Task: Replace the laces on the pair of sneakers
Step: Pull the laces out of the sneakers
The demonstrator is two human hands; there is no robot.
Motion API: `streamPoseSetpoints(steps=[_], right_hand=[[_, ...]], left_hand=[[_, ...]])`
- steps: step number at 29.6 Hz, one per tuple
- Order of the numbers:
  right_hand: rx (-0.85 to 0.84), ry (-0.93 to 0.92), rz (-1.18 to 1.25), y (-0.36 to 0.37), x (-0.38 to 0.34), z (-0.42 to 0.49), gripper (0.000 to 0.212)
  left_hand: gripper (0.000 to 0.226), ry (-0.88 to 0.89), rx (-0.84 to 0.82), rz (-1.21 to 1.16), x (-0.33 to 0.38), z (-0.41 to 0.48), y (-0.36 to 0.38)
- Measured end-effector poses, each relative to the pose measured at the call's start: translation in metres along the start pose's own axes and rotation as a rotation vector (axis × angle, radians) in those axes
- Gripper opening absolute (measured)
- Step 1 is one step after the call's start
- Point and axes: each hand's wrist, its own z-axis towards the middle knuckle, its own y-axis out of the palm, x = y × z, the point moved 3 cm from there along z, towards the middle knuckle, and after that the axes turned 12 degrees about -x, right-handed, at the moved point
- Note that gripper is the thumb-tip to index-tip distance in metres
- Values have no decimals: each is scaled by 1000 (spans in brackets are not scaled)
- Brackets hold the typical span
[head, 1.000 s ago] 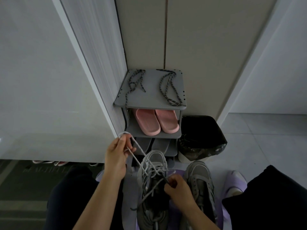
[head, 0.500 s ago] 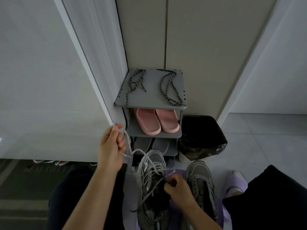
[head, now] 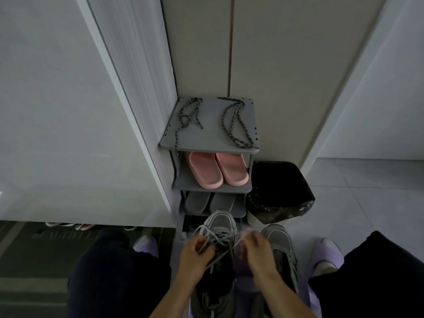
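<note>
Low on the floor betw. the knees, the grey mesh sneaker w/ loosened lacing [head: 221, 222] sits toe toward the grey plastic shoe rack [head: 206, 144], the second grey sneaker [head: 278, 242] just beside it on the R. Left hand [head: 196, 252] has its fingers curled round the pale grey flat lace [head: 221, 256]. Right hand [head: 258, 247] is blurred but looks to pinch another strand of it. Lace is light & limp and prob. drags at the eyelets, so best taken close to an eyelet, one crossing at a time. Two dark speckled round cords [head: 238, 125] lie on the rack top. They look firmer; hold them near the tips.
</note>
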Motion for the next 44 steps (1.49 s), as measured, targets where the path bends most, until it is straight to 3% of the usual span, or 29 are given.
streamPoseSetpoints(steps=[3, 6, 8, 10, 14, 16, 17, 20, 23, 27, 31, 37, 39, 41, 44], right_hand=[[139, -55, 204, -35, -24, 13, 33], [-73, -43, 32, -32, -31, 7, 34], [-317, -3, -111, -12, -20, -5, 20], [-400, 14, -183, 4, -4, -13, 13], [-109, -58, -140, -19, -13, -3, 16], [113, -80, -40, -52, -29, 10, 24], [138, -75, 44, -64, -34, 14, 25], [-152, 4, 87, -52, -34, 9, 18], [-468, 60, -316, -13, -20, -11, 19], [-313, 0, -302, 3, -12, -12, 25], [-52, -6, 197, -28, -21, 0, 16], [2, -40, 260, -28, -15, 5, 12], [-118, 11, 181, -19, -13, 4, 8], [-242, 55, -60, -12, -10, 1, 10], [-222, -10, -384, -10, -3, -4, 18]], left_hand=[[16, -10, 7, 0, -4, 0, 2], [16, 7, 4, -21, -4, -1, 7], [14, 14, -3, -18, -3, -1, 7], [13, 22, -5, -1, -3, 0, 7], [14, 3, 10, 10, -8, 3, 3], [14, -10, 5, 11, -11, 5, 3], [15, -10, 4, -3, -11, 5, 3], [16, -8, 17, -56, -11, 4, 6], [13, 3, 22, -82, -10, 3, 7], [15, 36, 37, -48, -13, 3, 4], [9, 22, 18, -53, -15, 6, 3], [10, 19, 3, -30, -19, 4, 13], [12, 40, 5, 20, -16, 3, 13], [18, 60, 2, 41, -13, 1, 17], [25, 79, 7, 50, -12, -1, 21]])
